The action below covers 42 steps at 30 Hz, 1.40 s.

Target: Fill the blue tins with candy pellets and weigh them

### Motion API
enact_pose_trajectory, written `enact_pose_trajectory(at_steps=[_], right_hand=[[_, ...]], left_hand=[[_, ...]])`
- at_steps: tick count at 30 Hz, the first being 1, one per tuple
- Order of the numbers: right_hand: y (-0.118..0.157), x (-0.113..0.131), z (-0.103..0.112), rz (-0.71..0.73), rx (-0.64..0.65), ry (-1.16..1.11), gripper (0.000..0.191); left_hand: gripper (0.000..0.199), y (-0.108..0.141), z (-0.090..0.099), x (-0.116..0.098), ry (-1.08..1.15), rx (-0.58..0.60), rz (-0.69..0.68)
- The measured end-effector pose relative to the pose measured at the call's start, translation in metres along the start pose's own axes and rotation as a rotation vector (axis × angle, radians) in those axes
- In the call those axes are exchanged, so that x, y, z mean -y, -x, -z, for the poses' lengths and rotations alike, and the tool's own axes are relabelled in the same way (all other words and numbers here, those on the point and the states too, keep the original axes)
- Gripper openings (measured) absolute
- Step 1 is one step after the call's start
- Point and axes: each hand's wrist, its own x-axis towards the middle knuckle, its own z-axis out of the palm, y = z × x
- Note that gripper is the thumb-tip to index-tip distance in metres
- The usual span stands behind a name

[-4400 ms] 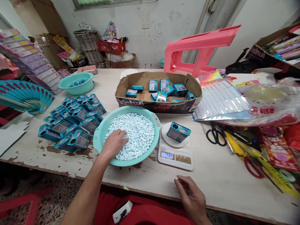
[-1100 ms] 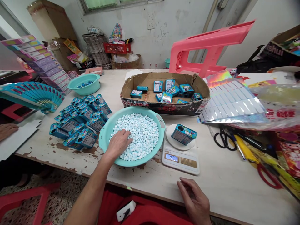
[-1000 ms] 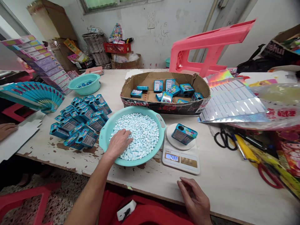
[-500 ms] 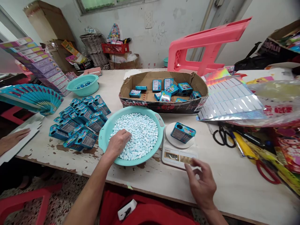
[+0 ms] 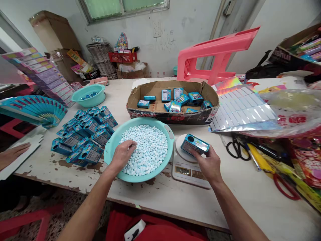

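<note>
My right hand (image 5: 208,164) grips a small blue printed box (image 5: 195,144) with a round hole at one end, just over the pan of a white digital scale (image 5: 181,168). Over the left part of a turquoise basin (image 5: 109,150) is my left hand (image 5: 123,154), its fingers curled together; whatever they pinch is hidden. Small pale blue and white candies (image 5: 147,147) fill the basin. To its left, several similar blue boxes (image 5: 92,152) stand crowded together, many with their holes facing up.
Behind the basin sits a cut-down cardboard box (image 5: 173,117) holding several blue boxes. A smaller turquoise bowl (image 5: 87,100) stands at the back left. Black scissors (image 5: 237,149) and silvery sheets (image 5: 243,107) lie at right. Another person's hand (image 5: 15,154) rests on white card at far left.
My right hand has moved up from the scale's front and taken hold of the blue box on its pan. My left hand has shifted slightly left over the candies.
</note>
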Motion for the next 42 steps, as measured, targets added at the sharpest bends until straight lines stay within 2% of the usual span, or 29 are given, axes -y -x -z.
enact_pose_trajectory(at_steps=[3, 6, 8, 10, 14, 18, 20, 22, 24, 25, 26, 28, 30, 33, 35, 37, 39, 42], right_hand=[[0.013, 0.031, 0.007, 0.118, 0.035, -0.005, 0.038], [0.024, 0.061, 0.006, 0.262, 0.201, -0.031, 0.030], [0.028, 0.074, 0.000, 0.309, 0.317, -0.057, 0.028], [0.032, 0.081, -0.007, 0.319, 0.391, -0.078, 0.028], [0.036, 0.083, -0.015, 0.330, 0.431, -0.081, 0.027], [0.039, 0.082, -0.017, 0.307, 0.413, -0.083, 0.028], [0.041, 0.083, -0.019, 0.295, 0.393, -0.092, 0.028], [0.044, 0.083, -0.022, 0.300, 0.403, -0.122, 0.028], [0.046, 0.083, -0.026, 0.306, 0.443, -0.164, 0.030], [0.047, 0.082, -0.027, 0.314, 0.453, -0.179, 0.032], [0.048, 0.081, -0.027, 0.330, 0.448, -0.183, 0.037], [0.046, 0.076, -0.025, 0.381, 0.386, -0.158, 0.047], [0.041, 0.070, -0.019, 0.430, 0.306, -0.115, 0.048], [0.026, 0.060, -0.009, 0.459, 0.197, -0.061, 0.036], [0.010, 0.055, -0.004, 0.481, 0.109, -0.025, 0.032], [-0.012, 0.052, -0.001, 0.530, 0.025, 0.017, 0.030], [-0.041, 0.050, -0.003, 0.603, -0.047, 0.071, 0.029], [-0.094, 0.052, -0.012, 0.674, -0.105, 0.203, 0.027]], left_hand=[[0.016, -0.001, 0.015, -0.038, 0.188, -0.120, -0.074], [0.011, -0.001, 0.027, -0.086, 0.271, -0.265, -0.302], [0.009, -0.001, 0.028, -0.110, 0.269, -0.297, -0.470], [0.009, -0.002, 0.024, -0.121, 0.237, -0.276, -0.587], [0.013, -0.003, 0.013, -0.115, 0.195, -0.184, -0.659], [0.025, 0.002, 0.017, -0.104, 0.297, -0.119, -0.585], [0.036, 0.005, 0.021, -0.102, 0.318, -0.027, -0.510], [0.047, 0.009, 0.022, -0.102, 0.306, 0.115, -0.478], [0.048, 0.012, 0.022, -0.101, 0.286, 0.224, -0.468], [0.045, 0.013, 0.022, -0.099, 0.273, 0.231, -0.449], [0.041, 0.014, 0.023, -0.097, 0.255, 0.202, -0.414], [0.038, 0.015, 0.030, -0.088, 0.193, 0.054, -0.290], [0.042, 0.013, 0.045, -0.071, 0.083, -0.208, -0.123], [0.058, 0.009, 0.073, -0.033, -0.188, -0.646, 0.108], [0.061, 0.007, 0.088, -0.002, -0.370, -0.793, 0.181], [0.056, 0.006, 0.095, 0.030, -0.483, -0.763, 0.235], [0.050, 0.006, 0.093, 0.059, -0.531, -0.633, 0.340], [0.049, 0.007, 0.079, 0.092, -0.577, -0.429, 0.452]])
